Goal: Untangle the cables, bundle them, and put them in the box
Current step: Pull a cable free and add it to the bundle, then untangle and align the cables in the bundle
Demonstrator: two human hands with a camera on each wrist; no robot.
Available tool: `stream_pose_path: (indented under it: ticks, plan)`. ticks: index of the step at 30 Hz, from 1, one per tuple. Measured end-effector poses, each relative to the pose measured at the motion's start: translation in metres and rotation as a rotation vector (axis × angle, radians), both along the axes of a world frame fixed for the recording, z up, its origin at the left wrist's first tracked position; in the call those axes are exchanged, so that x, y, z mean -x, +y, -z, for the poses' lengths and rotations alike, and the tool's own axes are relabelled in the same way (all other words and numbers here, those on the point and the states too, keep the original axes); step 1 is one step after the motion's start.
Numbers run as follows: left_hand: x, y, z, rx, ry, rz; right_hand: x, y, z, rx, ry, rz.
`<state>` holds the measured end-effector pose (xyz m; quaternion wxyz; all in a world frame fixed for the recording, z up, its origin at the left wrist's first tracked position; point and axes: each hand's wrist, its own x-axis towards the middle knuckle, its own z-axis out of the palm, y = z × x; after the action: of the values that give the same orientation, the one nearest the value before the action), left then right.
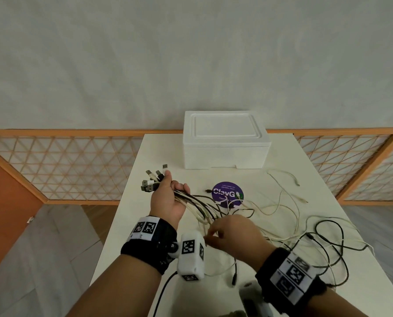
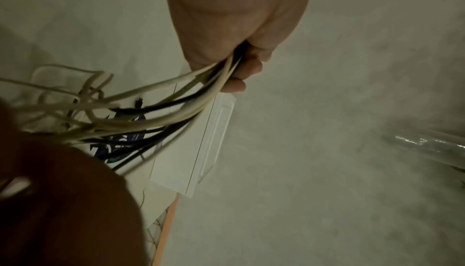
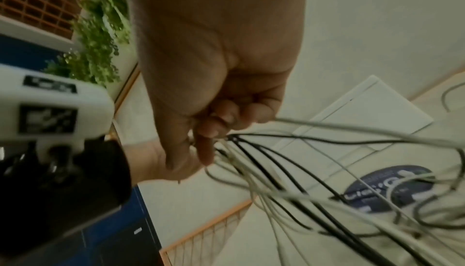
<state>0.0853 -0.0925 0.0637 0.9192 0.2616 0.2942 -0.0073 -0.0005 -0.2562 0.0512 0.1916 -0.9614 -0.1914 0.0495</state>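
Evidently the cables (image 1: 197,202) are being gathered by their plug ends: the fingers (image 2: 247,67) of the left hand (image 1: 170,200) are curled round a sheaf of white and black leads, and the USB plugs (image 1: 152,181) are left fanned out beyond the knuckles, presumably so that one end of every lead is kept level for bundling. From that clenched grip the strands are led down and across to the right hand (image 1: 231,232), whose fingertips (image 3: 208,131) are seen in the right wrist view to be pinched on the same strands a little further along; such a hold would allow the leads to be drawn through and combed apart, though whether all or only some are caught cannot be told, the view being blurred. Beyond the right hand the cables are still spread in loose, crossing loops over the white table (image 1: 328,186), some lying across a purple round sticker (image 1: 228,195), so the untangling is judged to be unfinished and nothing is yet tied. One thin white cable (image 1: 287,179) is left apart, near the far right of the table. The white foam box (image 1: 225,143) is set at the far edge, well clear of the tangle, with its lid on; it is judged that it must be opened before anything can be put inside.
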Motion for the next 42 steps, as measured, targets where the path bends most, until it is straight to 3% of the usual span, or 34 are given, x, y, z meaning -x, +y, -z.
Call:
stream_pose_path:
  ticks: [3, 7, 11, 14, 18, 23, 26, 27, 29, 31, 34, 35, 40, 42]
  plan:
    - [0.000, -0.012, -0.006, 0.009, 0.006, 0.025, -0.001, -0.001, 0.016, 0.133, 0.024, 0.060]
    - [-0.001, -0.020, -0.011, -0.010, 0.022, 0.059, -0.002, 0.003, 0.022, 0.140, -0.012, 0.080]
    - [-0.004, -0.010, -0.007, -0.046, 0.039, 0.156, -0.013, -0.008, 0.005, -0.059, 0.018, 0.062]
    - [-0.005, -0.003, 0.002, -0.008, 0.045, 0.160, -0.021, -0.022, -0.035, -0.198, 0.136, 0.096]
    - [-0.016, 0.028, 0.008, 0.009, 0.030, 0.050, -0.024, -0.065, -0.088, 0.030, 0.185, 0.049]
    - [-0.030, 0.078, 0.030, -0.008, 0.061, -0.073, -0.021, -0.149, -0.119, 0.200, 0.085, 0.333]
    - [-0.028, 0.072, 0.035, -0.089, 0.029, -0.041, -0.023, -0.162, -0.106, 0.520, -0.195, 0.509]
    - [-0.026, 0.065, 0.034, -0.125, 0.001, -0.003, -0.023, -0.155, -0.102, 0.496, -0.287, 0.557]
    - [-0.019, 0.047, 0.027, -0.194, -0.086, 0.108, -0.021, -0.132, -0.094, 0.270, -0.350, 0.591]
    - [-0.010, 0.027, 0.015, -0.276, -0.188, 0.242, -0.019, -0.105, -0.086, -0.108, -0.337, 0.568]
    - [0.008, -0.001, -0.005, -0.362, -0.304, 0.417, -0.013, -0.051, -0.081, -0.735, -0.133, 0.470]
    - [0.013, -0.008, -0.011, -0.357, -0.326, 0.454, -0.012, -0.035, -0.077, -0.791, -0.113, 0.409]
    - [0.028, -0.018, -0.025, -0.192, -0.373, 0.504, -0.015, 0.008, -0.055, -0.562, -0.254, 0.086]
    - [0.030, -0.013, -0.024, -0.191, -0.366, 0.498, -0.015, 0.015, -0.056, -0.515, -0.286, 0.034]
